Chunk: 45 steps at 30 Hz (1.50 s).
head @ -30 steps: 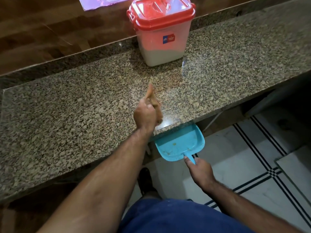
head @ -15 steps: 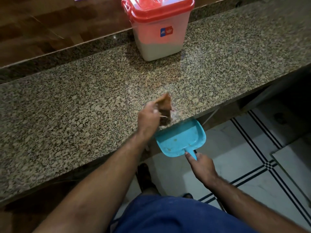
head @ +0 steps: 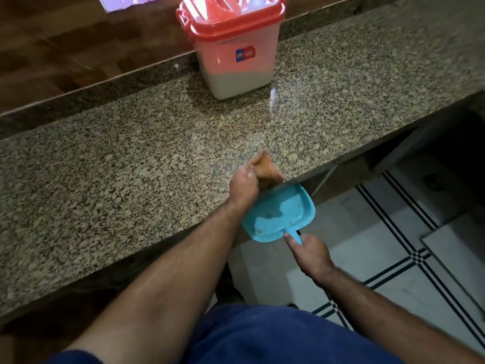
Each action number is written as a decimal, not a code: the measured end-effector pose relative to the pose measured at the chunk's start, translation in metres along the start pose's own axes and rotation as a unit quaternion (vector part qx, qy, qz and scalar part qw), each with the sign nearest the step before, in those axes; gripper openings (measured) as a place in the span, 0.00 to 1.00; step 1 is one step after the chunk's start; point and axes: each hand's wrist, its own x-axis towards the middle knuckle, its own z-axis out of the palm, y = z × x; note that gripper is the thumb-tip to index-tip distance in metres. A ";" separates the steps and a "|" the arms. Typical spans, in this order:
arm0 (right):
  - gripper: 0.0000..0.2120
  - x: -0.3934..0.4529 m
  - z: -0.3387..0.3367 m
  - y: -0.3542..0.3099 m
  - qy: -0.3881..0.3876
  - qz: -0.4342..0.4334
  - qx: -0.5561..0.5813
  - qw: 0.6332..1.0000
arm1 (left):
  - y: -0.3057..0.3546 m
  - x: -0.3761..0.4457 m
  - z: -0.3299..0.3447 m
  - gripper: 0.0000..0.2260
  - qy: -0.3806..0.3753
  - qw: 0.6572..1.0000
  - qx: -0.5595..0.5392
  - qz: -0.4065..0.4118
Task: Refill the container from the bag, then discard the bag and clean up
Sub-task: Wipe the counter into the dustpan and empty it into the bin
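Left hand (head: 244, 185) grips small brush (head: 265, 168) at surface (head: 105, 185) edge; right hand (head: 311, 252) holds dustpan (head: 279, 214) handle just below. Container (head: 233, 46) lidded, at back. Risk: dustpan tilts, crumbs miss onto floor (head: 367, 232).

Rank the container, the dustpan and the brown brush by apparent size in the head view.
1. Container, largest.
2. Dustpan.
3. Brush, smallest, though the left hand hides part. The dustpan is nearer the camera, so true sizes stay unsure.

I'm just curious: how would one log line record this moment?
phase: cleanup | left hand: holds brown brush at counter edge | right hand: holds blue dustpan below edge | container: lidded
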 end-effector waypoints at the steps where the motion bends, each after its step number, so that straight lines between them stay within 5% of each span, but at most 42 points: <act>1: 0.27 0.001 -0.006 0.002 0.001 -0.001 -0.002 1.000 | 0.012 0.008 -0.001 0.17 0.026 0.999 -0.039 -0.024; 5: 0.26 0.012 -0.033 0.012 0.005 -0.003 -0.024 1.000 | 0.002 0.018 -0.026 0.19 0.210 0.977 -0.014 0.043; 9: 0.25 0.020 -0.055 0.023 -0.005 -0.007 -0.021 1.000 | -0.032 -0.002 -0.003 0.11 0.326 0.937 0.115 -0.050; 11: 0.25 0.023 -0.062 0.024 -0.011 -0.009 -0.013 1.000 | -0.036 -0.003 0.042 0.12 0.263 0.953 0.151 -0.012; 13: 0.26 0.027 -0.068 0.025 -0.016 -0.009 -0.006 1.000 | -0.016 0.002 0.082 0.18 0.108 0.983 0.142 0.046; 16: 0.26 0.033 -0.079 0.030 -0.019 0.000 0.008 1.000 | 0.036 0.015 0.090 0.20 -0.038 0.997 -0.060 -0.009; 19: 0.27 0.043 -0.088 0.037 -0.016 0.004 -0.002 1.000 | 0.041 0.035 0.057 0.20 0.036 0.984 -0.170 -0.031; 23: 0.26 0.067 -0.094 0.040 -0.008 0.017 0.004 1.000 | -0.012 0.053 0.049 0.19 0.188 0.978 0.080 0.033; 27: 0.27 0.086 -0.097 0.033 -0.013 0.032 0.012 0.999 | -0.024 0.045 0.115 0.20 0.049 0.973 0.170 0.150; 29: 0.26 0.092 -0.101 0.031 -0.018 0.039 0.011 0.999 | 0.008 0.060 0.129 0.17 -0.014 0.995 0.070 0.064; 32: 0.25 0.101 -0.113 0.035 -0.018 0.049 0.014 0.999 | 0.051 0.093 0.115 0.16 0.020 0.999 -0.036 -0.021; 36: 0.24 0.114 -0.132 0.041 -0.011 0.055 0.013 0.998 | 0.061 0.112 0.110 0.16 0.114 0.986 0.092 0.079; 41: 0.25 0.127 -0.156 0.047 -0.039 0.049 0.008 0.998 | 0.036 0.071 0.180 0.12 0.010 0.969 0.233 0.078; 45: 0.25 0.140 -0.179 0.061 -0.064 0.033 0.016 0.997 | 0.099 0.082 0.225 0.12 0.023 0.987 0.114 0.115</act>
